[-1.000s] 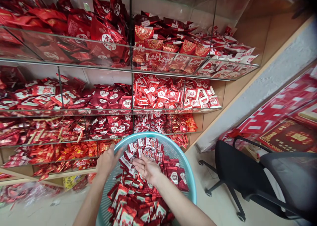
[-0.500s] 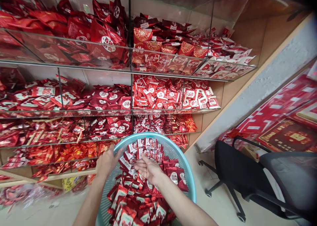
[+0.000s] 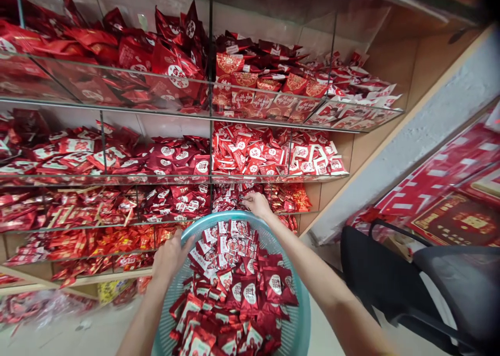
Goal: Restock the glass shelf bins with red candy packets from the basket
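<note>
My left hand [image 3: 170, 257] is closed over the left rim of a round teal plastic basket [image 3: 304, 314], thumb on the inner side. The basket holds many small red packets [image 3: 249, 293] with white labels, and a cluster of narrower red-and-white packets [image 3: 230, 241] lies at its far side. Beyond the far rim, my right hand [image 3: 258, 204] reaches into a shelf bin of small dark red packets [image 3: 226, 197]. Its fingers are drawn together among them; whatever they pinch is too small to make out.
Shelves with clear fronts [image 3: 156, 176] and thin dividers hold red packets in several rows. A black office chair [image 3: 386, 272] stands at the right, beside red printed boxes [image 3: 461, 213]. Under the shelves lies a yellow packet [image 3: 113, 289].
My right hand has left the packets inside the basket and moved up and away to the shelf bin behind it. My left hand stays on the rim.
</note>
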`<state>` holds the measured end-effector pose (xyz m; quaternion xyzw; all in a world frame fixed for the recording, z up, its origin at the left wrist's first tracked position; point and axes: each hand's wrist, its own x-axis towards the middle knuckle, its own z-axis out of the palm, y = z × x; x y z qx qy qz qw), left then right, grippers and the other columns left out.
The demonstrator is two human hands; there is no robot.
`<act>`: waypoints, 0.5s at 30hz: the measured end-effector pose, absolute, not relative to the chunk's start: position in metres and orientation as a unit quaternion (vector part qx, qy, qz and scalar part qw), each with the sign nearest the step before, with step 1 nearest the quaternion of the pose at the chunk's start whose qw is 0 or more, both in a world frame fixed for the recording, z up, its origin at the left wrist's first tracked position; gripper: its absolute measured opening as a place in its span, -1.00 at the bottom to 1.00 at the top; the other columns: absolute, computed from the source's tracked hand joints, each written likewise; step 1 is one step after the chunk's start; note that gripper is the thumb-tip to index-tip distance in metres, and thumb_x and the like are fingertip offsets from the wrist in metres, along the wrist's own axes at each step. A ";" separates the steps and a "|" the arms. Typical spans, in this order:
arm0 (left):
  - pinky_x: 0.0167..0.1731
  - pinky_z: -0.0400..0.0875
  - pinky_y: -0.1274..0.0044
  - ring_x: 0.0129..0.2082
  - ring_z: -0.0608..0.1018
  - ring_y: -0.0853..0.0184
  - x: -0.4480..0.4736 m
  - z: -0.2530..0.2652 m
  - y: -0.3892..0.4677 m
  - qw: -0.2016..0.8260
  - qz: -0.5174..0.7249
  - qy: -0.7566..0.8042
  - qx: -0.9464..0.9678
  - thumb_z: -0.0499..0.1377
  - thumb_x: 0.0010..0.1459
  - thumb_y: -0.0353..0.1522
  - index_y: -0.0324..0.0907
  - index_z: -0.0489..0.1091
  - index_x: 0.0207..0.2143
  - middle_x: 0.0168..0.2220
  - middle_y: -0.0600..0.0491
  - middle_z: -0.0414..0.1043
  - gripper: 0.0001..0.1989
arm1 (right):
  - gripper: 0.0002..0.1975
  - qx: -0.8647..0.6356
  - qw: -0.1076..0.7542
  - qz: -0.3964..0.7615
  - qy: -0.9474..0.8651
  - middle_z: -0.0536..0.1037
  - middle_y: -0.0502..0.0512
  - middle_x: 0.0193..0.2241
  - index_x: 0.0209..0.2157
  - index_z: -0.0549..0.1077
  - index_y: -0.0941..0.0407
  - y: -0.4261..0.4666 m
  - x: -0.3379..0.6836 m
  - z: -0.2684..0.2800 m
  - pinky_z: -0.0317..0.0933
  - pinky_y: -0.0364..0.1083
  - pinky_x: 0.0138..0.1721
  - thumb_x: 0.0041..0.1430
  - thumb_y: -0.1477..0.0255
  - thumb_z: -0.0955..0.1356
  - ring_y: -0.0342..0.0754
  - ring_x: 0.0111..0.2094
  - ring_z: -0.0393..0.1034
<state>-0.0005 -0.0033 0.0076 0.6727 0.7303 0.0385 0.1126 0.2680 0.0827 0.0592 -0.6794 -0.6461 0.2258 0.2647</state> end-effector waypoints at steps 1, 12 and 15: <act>-0.38 0.34 0.38 -0.32 0.57 0.04 0.000 0.008 -0.004 0.111 0.040 0.730 0.673 -0.24 0.19 -0.07 -0.20 0.24 -0.04 -0.34 -0.18 0.53 -0.49 | -0.94 -0.681 0.245 0.227 -0.652 0.58 0.07 -0.43 -0.45 0.53 0.12 0.093 0.271 0.057 0.19 -0.18 -0.31 -0.05 0.47 0.39 -0.09 -0.33 0.44; -0.38 0.35 0.39 -0.32 0.57 0.07 -0.001 0.007 -0.005 0.102 0.041 0.727 0.678 -0.21 0.21 -0.14 -0.22 0.23 -0.03 -0.35 -0.18 0.52 -0.53 | -0.94 -0.684 0.141 0.205 -0.686 0.59 0.13 -0.42 -0.53 0.55 0.12 0.122 0.257 0.030 0.15 -0.17 -0.32 -0.12 0.49 0.40 -0.02 -0.29 0.43; -0.36 0.35 0.36 -0.30 0.57 0.03 -0.001 0.008 -0.005 0.103 0.043 0.729 0.676 -0.23 0.21 -0.14 -0.24 0.23 -0.02 -0.32 -0.20 0.52 -0.52 | -0.87 -0.675 0.181 0.198 -0.687 0.59 0.14 -0.40 -0.52 0.55 0.12 0.121 0.263 0.032 0.15 -0.17 -0.27 -0.08 0.54 0.34 -0.02 -0.27 0.43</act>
